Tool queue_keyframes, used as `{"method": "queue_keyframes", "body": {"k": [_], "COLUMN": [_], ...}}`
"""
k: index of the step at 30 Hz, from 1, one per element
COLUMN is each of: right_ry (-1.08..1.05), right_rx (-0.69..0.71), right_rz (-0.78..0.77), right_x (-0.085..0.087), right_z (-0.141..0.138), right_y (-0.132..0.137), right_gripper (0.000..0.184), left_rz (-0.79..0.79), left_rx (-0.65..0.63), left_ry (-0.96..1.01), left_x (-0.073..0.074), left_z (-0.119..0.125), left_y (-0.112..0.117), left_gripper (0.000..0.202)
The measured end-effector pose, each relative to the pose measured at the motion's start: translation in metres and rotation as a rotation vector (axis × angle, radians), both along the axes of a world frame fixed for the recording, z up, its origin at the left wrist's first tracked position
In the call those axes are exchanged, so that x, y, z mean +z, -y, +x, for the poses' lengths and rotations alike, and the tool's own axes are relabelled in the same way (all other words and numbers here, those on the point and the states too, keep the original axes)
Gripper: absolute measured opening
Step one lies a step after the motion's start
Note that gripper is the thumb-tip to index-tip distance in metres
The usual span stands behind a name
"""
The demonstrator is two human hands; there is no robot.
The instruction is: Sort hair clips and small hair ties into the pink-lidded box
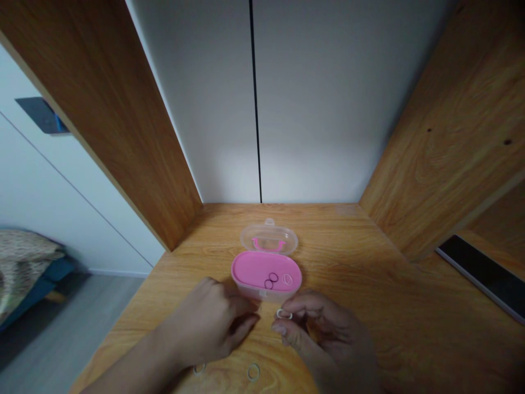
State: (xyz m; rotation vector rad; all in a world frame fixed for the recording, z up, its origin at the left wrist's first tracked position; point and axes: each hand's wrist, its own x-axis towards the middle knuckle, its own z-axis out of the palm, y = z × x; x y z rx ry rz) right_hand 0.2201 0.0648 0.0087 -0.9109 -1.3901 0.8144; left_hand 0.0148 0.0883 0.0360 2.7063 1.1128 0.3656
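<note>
My right hand (324,334) pinches a small white hair tie (284,314) between thumb and fingertips, just in front of an oval box with a pink tray (254,268). My left hand (221,320) is beside the box's front left, its fingers bent and the thumb apart from the forefinger; I make out nothing between them. Dark hair ties (269,284) and a pale pink hair tie (287,279) lie on the tray. Two pale hair ties lie on the table nearer me, one in the middle (254,372) and one by my left forearm (199,369).
The box's clear lid (246,236), with a pink handle, is folded back behind it. Wooden side panels and a pale back wall (311,109) enclose the wooden tabletop (348,257). A dark-screened phone-like device (484,273) lies at the right.
</note>
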Motion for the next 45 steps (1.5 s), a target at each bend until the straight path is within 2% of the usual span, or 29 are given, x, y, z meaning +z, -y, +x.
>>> {"method": "queue_keyframes", "body": {"k": [3,7,12,18,24,27,30,35,45], "right_ry": [-0.020,-0.038,-0.019,-0.045,-0.009,0.032,0.040,0.021,-0.057], "right_rx": [0.034,0.033,0.051,0.098,0.075,0.063,0.092,0.057,0.053], "right_rz": [-0.062,-0.054,0.024,0.062,0.016,0.017,0.033,0.063,0.151], "right_x": [0.004,0.008,0.005,0.003,0.001,0.002,0.007,0.013,0.012], "right_z": [-0.001,-0.001,0.001,0.001,0.003,0.004,0.004,0.005,0.003], "right_y": [0.003,0.004,0.001,0.000,0.003,0.001,0.000,0.001,-0.002], "right_gripper": [0.007,0.008,0.012,0.013,0.012,0.012,0.013,0.015,0.019], "left_rz": [-0.059,-0.054,0.089,0.288,0.351,0.336,0.357,0.331,0.161], "left_rx": [0.021,-0.048,-0.133,-0.213,-0.284,-0.252,-0.174,-0.156,-0.058], "left_ry": [-0.016,0.054,0.258,0.396,0.567,0.646,0.681,0.700,0.821], "left_x": [-0.003,-0.004,-0.001,0.007,0.005,0.006,0.008,0.006,0.003], "left_z": [0.002,0.004,0.002,0.002,0.011,0.013,0.014,0.014,0.017], "left_y": [0.002,0.004,0.006,0.008,0.010,0.011,0.012,0.012,0.013], "left_gripper": [0.011,0.009,0.015,0.019,0.010,0.007,0.017,0.025,0.004]}}
